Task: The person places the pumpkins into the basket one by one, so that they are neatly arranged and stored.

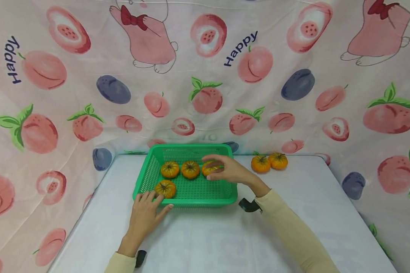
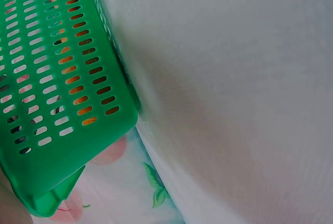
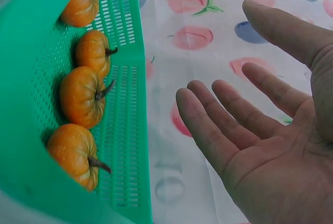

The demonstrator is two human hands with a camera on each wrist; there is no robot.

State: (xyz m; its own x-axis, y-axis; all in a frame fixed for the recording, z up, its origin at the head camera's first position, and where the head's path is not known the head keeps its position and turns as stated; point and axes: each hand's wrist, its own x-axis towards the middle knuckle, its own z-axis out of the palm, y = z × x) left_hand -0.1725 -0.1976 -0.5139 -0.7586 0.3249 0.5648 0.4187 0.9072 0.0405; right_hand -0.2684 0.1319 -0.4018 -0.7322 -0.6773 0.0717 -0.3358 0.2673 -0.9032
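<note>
Small orange pumpkins [image 1: 190, 170] sit inside a green plastic basket [image 1: 191, 202], three along the back and one front left. Over the basket's right side hovers my right hand [image 1: 230, 170], its fingers spread and holding nothing. It partly covers the back-right pumpkin [image 1: 206, 169] in the head view. The right wrist view shows the bare palm [image 3: 276, 172] apart from the pumpkins. My left hand [image 1: 145, 214] rests its fingers on the basket's front rim near the left corner, thumb outside. In the left wrist view the basket's perforated wall [image 2: 57, 171] hides nearly all of that hand.
Two more pumpkins [image 1: 260, 164] lie side by side on the white table [image 1: 205, 242], to the right of the basket. A cloth [image 1: 205, 76] printed with peaches and rabbits hangs behind the table. Dark straps [image 1: 250, 205] show at the wrists.
</note>
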